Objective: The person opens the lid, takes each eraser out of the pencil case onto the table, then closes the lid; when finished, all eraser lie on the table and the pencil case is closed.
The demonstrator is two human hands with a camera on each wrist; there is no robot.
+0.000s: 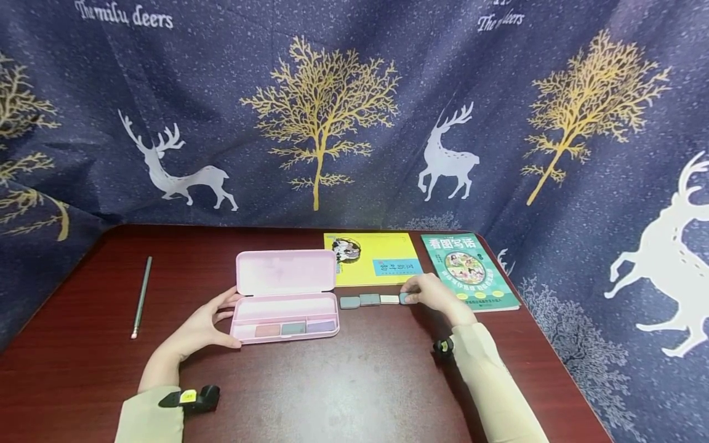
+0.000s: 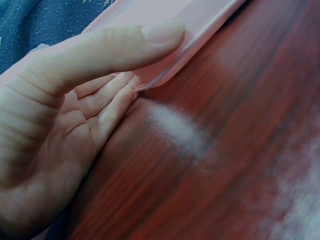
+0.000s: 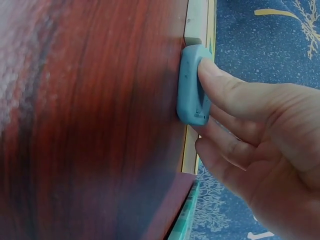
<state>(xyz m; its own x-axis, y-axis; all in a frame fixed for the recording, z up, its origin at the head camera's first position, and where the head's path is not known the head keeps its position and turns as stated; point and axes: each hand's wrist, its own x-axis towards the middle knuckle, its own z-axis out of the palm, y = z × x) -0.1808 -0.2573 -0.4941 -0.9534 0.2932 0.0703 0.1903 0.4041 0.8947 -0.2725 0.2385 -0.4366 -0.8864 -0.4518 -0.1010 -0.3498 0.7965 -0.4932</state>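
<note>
An open pink pencil case (image 1: 285, 299) lies on the table, its lid tipped back. In its front compartment are a pinkish eraser (image 1: 268, 330), a green-grey one (image 1: 293, 328) and a purple one (image 1: 321, 327). My left hand (image 1: 200, 326) holds the case's left end, thumb (image 2: 160, 32) on the near edge. To the right, my right hand (image 1: 434, 295) pinches a blue eraser (image 3: 192, 85) between thumb and fingers. That eraser is at the right end of a row with a white eraser (image 1: 389, 299), a grey-green eraser (image 1: 370, 299) and another greyish eraser (image 1: 349, 303).
Behind the row lies a yellow book (image 1: 365, 275), with a green book (image 1: 487, 289) at the right table edge. A green pencil (image 1: 142, 295) lies at the left. A dark blue printed cloth (image 1: 354, 123) hangs behind the reddish-brown table (image 1: 332, 387).
</note>
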